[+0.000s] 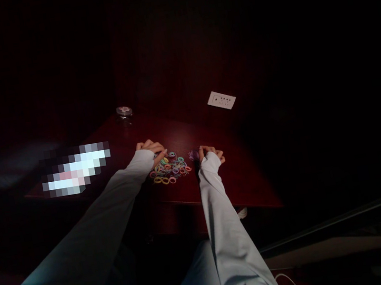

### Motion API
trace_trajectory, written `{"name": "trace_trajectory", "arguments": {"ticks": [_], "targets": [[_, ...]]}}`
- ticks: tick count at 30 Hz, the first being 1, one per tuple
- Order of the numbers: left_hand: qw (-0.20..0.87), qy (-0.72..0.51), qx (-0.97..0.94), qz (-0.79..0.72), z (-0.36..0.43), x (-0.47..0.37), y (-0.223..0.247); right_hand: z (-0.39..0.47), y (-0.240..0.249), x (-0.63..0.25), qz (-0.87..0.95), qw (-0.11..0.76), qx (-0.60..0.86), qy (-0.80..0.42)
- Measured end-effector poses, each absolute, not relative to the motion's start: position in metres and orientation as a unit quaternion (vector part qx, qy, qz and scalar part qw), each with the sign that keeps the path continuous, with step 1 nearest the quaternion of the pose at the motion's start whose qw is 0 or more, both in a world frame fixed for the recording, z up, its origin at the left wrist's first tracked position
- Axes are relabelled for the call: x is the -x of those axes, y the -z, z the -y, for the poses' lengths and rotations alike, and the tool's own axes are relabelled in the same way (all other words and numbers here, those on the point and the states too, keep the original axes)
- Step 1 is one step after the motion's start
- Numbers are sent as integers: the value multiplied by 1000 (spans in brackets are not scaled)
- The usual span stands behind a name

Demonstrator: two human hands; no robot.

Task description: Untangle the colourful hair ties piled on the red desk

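Small coloured hair ties (166, 180) in yellow, pink, green and lilac lie in a loose pile on the dark red table. My left hand (153, 148) rests at the pile's upper left edge, its fingers bent and apart, with nothing visible in them. To the right of the pile sits a small bunch of purple hair ties (193, 155). My right hand (213, 152) is beside this bunch, fingers curled, its thumb side touching the purple ties. The undersides of both hands are hidden.
A clear lidded jar (124, 116) stands at the table's back left. A bright pixelated patch (79, 169) covers something on the left. A white socket plate (222, 100) is on the dark panel behind. The table's front edge (182, 203) runs below my wrists.
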State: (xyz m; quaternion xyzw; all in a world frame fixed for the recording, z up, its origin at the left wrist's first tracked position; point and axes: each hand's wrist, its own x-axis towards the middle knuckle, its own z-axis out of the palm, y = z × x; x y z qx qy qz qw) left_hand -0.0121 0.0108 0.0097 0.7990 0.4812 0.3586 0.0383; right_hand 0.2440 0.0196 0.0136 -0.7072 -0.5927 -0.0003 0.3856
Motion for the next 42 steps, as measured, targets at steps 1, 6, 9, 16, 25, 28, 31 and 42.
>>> {"name": "trace_trajectory", "arguments": {"ticks": [1,6,9,16,25,28,31,42], "targets": [[39,-357,-798,-483,-11,12,-10,-19,-15,-243,621,381,685,-10],[35,-363,-793,-488,-12,10,-9,-12,-20,-233,785,303,535,-70],[29,-369,-793,-483,-13,9,-7,-9,-20,-230,813,281,505,-73],[57,-322,-835,-443,-16,3,1,-9,-20,-228,819,268,500,-86],[80,-335,-821,-456,-21,7,9,-10,-18,-225,816,265,508,-76],[83,-333,-824,-452,-23,7,10,-10,-17,-226,810,282,507,-84],[90,-318,-825,-458,-21,6,7,-10,-17,-227,797,311,510,-92],[80,-334,-830,-440,-18,4,5,-9,-15,-225,806,288,508,-94]]}}
